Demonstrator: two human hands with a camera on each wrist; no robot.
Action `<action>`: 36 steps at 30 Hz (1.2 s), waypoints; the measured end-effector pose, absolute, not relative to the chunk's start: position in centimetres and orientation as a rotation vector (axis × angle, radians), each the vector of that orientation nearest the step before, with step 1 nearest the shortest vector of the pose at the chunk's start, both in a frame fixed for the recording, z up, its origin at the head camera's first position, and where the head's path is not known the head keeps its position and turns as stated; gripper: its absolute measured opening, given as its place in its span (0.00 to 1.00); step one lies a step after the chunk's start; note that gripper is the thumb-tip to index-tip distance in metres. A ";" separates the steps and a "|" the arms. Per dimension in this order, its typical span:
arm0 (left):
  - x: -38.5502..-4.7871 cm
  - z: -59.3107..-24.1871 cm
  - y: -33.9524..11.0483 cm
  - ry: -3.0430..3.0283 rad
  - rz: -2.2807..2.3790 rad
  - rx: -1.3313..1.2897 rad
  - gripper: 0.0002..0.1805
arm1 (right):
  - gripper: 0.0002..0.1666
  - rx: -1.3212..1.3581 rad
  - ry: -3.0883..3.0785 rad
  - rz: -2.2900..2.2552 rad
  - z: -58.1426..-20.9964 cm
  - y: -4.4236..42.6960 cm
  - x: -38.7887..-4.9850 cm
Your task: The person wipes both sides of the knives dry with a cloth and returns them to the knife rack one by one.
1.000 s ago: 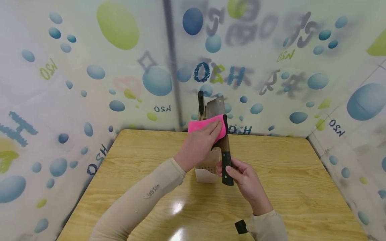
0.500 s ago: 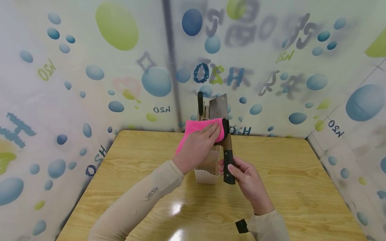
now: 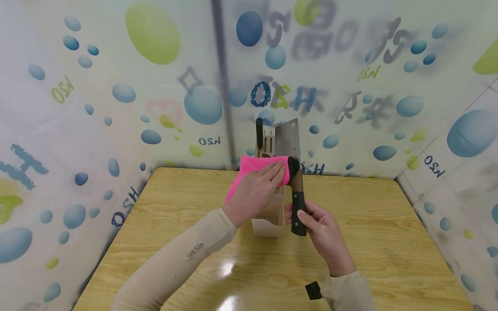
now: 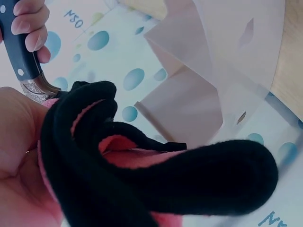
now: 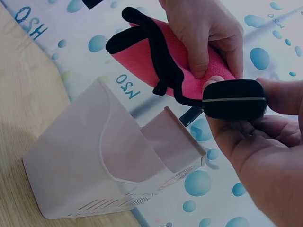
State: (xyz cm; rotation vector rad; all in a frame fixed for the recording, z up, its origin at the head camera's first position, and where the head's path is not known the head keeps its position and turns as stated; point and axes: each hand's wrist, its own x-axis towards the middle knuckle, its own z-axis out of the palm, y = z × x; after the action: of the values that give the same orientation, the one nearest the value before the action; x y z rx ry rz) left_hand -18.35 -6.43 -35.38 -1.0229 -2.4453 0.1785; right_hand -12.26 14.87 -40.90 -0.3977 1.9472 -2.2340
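A cleaver [image 3: 288,140] with a riveted black handle stands blade up in front of me. My right hand [image 3: 327,233] grips that handle [image 3: 298,216], its thumb lying along the side. Across the lower blade lies a bright pink cloth [image 3: 252,164] with black edging, which hides that part. My left hand [image 3: 250,194] holds the cloth against the blade. In the right wrist view the left thumb and fingers pinch the folded cloth [image 5: 137,66]. Bunched black edging [image 4: 218,177] fills much of the left wrist view.
Behind the hands a pale plastic utensil holder [image 3: 267,228] stands on the wooden table [image 3: 186,207]. A black-handled utensil [image 3: 259,134] rises upright from its back. A patterned wall sheet [image 3: 350,142] closes off the far side. A black square piece [image 3: 313,290] is by the right sleeve.
The cleaver has shifted to the right and slightly up. The cloth sits a little lower on it, so more of the upper blade shows. Both hands keep their hold.
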 end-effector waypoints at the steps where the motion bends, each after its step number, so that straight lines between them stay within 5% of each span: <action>1: -18.3 -35.4 -6.4 -2.446 0.184 -1.023 0.31 | 0.24 -0.394 1.949 -2.236 -40.9 14.9 -12.3; 36: -19.2 -34.2 -8.4 -2.492 0.188 -0.965 0.35 | 0.23 -0.446 1.939 -2.176 -41.7 14.8 -12.1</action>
State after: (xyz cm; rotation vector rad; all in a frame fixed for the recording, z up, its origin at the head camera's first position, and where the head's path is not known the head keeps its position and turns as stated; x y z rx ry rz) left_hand -19.22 -8.45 -34.22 -0.9647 -2.4925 0.1881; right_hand -12.09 14.83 -41.75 -0.4462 1.9388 -2.1756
